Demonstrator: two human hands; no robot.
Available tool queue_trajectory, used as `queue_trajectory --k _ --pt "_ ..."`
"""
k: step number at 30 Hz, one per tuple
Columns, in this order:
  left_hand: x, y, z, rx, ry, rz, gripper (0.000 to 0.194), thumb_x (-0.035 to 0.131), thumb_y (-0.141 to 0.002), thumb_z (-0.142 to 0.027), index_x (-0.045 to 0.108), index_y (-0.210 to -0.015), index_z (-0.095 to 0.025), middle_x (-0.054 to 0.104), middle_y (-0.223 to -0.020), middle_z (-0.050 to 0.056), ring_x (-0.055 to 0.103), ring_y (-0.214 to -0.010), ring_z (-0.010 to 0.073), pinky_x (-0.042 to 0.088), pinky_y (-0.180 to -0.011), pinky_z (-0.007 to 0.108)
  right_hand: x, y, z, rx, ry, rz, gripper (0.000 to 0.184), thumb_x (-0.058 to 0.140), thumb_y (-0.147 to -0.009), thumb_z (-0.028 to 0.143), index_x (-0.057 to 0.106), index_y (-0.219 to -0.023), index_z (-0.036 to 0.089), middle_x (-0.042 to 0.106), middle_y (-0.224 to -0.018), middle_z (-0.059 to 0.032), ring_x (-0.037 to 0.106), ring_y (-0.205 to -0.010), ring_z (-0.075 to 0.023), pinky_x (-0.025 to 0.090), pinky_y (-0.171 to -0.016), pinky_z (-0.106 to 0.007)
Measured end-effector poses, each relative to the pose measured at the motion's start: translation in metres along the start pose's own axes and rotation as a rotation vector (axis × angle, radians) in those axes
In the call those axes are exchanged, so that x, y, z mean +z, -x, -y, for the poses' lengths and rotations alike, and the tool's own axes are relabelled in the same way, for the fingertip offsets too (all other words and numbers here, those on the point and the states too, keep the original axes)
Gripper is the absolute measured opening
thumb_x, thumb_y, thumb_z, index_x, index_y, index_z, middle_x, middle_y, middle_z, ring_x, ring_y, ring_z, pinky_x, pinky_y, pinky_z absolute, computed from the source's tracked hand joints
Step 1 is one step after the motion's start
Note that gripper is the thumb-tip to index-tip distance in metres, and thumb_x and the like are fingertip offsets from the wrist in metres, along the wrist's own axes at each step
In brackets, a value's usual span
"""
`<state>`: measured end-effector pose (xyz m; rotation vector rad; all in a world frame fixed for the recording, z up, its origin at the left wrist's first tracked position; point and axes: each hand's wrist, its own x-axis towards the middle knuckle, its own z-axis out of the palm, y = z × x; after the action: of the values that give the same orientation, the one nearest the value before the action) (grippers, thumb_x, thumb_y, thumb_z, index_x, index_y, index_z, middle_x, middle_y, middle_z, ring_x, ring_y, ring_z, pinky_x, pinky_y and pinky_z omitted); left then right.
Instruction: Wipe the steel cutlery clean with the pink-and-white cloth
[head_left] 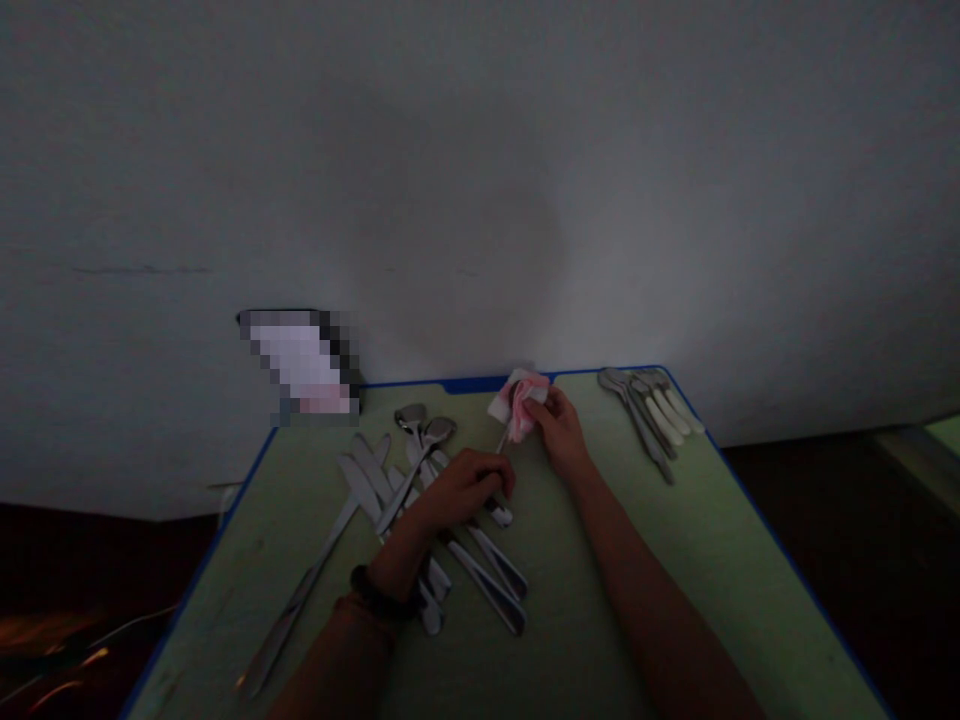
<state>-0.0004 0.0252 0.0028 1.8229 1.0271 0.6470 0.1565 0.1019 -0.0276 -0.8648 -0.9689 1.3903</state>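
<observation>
My left hand (466, 488) is closed on the handle of a thin metal piece of cutlery (502, 439). The far end of that piece goes into a crumpled pink-and-white cloth (517, 402), so its kind is hidden. My right hand (562, 432) pinches the cloth around it, near the far edge of the table. Beneath and beside my left wrist lies a loose pile of metal cutlery, with spoons (440, 430) and table knives (362, 487) crossing one another.
On the right of the green table (600, 560) lie a metal spoon (637, 420) and several pieces with white handles (666, 414). A phone-like device (296, 360), blurred out, leans on the wall (480, 180) at the back left. The table has a blue rim (780, 545).
</observation>
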Motion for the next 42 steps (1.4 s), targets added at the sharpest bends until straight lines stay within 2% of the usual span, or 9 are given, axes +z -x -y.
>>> queue_trajectory --k 4,6,9,11,19,25,31,36,42 --pt "0.001 0.000 -0.004 0.026 -0.025 -0.032 0.019 0.043 -0.074 -0.015 0.062 -0.071 -0.015 0.058 -0.065 -0.001 0.052 -0.062 0.0121 0.038 -0.063 0.022 -0.002 -0.002 -0.002 -0.013 0.019 -0.043 0.024 0.064 -0.067 0.027 0.060 -0.088 0.017 0.066 -0.084 0.0003 0.058 -0.076 -0.0123 0.045 -0.074 -0.025" --pt "0.002 0.001 -0.004 0.012 -0.013 -0.094 0.018 0.046 -0.078 -0.019 0.061 -0.087 -0.016 0.054 -0.063 -0.003 0.049 -0.059 0.0113 0.037 -0.058 0.021 -0.003 -0.004 -0.003 0.009 -0.061 -0.094 0.024 0.063 -0.067 0.027 0.060 -0.089 0.018 0.065 -0.084 0.0015 0.058 -0.075 -0.0118 0.045 -0.073 -0.025" --pt "0.005 0.000 -0.003 -0.029 0.061 -0.208 0.036 0.046 -0.084 -0.027 0.044 -0.119 -0.019 0.047 -0.059 -0.007 0.044 -0.052 0.0100 0.034 -0.052 0.020 -0.003 -0.007 -0.003 0.039 -0.222 -0.159 0.021 0.063 -0.066 0.026 0.058 -0.085 0.019 0.062 -0.078 0.0035 0.057 -0.071 -0.0103 0.045 -0.070 -0.024" --pt "0.007 -0.001 -0.001 -0.059 0.065 -0.269 0.039 0.042 -0.087 -0.030 0.036 -0.124 -0.019 0.048 -0.060 -0.007 0.046 -0.052 0.0104 0.035 -0.052 0.020 -0.003 -0.007 -0.001 0.047 -0.296 -0.191 0.017 0.062 -0.065 0.025 0.055 -0.080 0.019 0.059 -0.072 0.0049 0.055 -0.065 -0.0092 0.045 -0.066 -0.023" --pt "0.006 -0.006 -0.005 -0.134 -0.203 -0.311 0.033 0.034 -0.091 -0.038 0.062 -0.095 -0.019 0.060 -0.069 -0.001 0.056 -0.064 0.0144 0.039 -0.062 0.024 -0.004 -0.005 0.012 0.036 -0.329 -0.117 0.008 0.056 -0.066 0.018 0.048 -0.065 0.020 0.051 -0.059 0.0056 0.047 -0.052 -0.0078 0.044 -0.055 -0.021" --pt "0.007 -0.006 -0.006 -0.112 -0.262 -0.287 0.036 0.033 -0.091 -0.038 0.064 -0.090 -0.020 0.058 -0.063 -0.002 0.055 -0.061 0.0142 0.037 -0.060 0.023 -0.008 -0.008 0.010 0.039 -0.394 -0.210 0.006 0.056 -0.070 0.023 0.053 -0.074 0.021 0.056 -0.064 0.0059 0.051 -0.055 -0.0078 0.044 -0.056 -0.021" --pt "0.008 -0.005 -0.006 -0.122 -0.287 -0.260 0.037 0.032 -0.092 -0.039 0.065 -0.092 -0.021 0.064 -0.071 -0.001 0.059 -0.069 0.0159 0.039 -0.066 0.024 -0.004 -0.009 -0.003 -0.024 -0.234 -0.237 0.023 0.065 -0.068 0.036 0.059 -0.081 0.018 0.063 -0.073 0.0016 0.057 -0.067 -0.0101 0.046 -0.065 -0.024" --pt "0.006 -0.005 -0.005 -0.111 -0.243 -0.255 0.035 0.035 -0.091 -0.037 0.065 -0.091 -0.020 0.065 -0.077 0.000 0.059 -0.073 0.0165 0.040 -0.069 0.025 -0.004 -0.007 -0.007 0.015 -0.082 -0.159 0.029 0.065 -0.068 0.040 0.061 -0.082 0.015 0.065 -0.074 -0.0007 0.057 -0.065 -0.0114 0.046 -0.062 -0.024" --pt "0.005 -0.005 -0.004 -0.103 -0.195 -0.281 0.036 0.034 -0.091 -0.038 0.066 -0.093 -0.020 0.065 -0.075 0.000 0.059 -0.072 0.0162 0.041 -0.069 0.025 -0.005 -0.005 -0.004 0.094 -0.116 -0.056 0.028 0.070 -0.063 0.037 0.060 -0.081 0.017 0.064 -0.071 0.0024 0.057 -0.063 -0.0104 0.046 -0.062 -0.023"
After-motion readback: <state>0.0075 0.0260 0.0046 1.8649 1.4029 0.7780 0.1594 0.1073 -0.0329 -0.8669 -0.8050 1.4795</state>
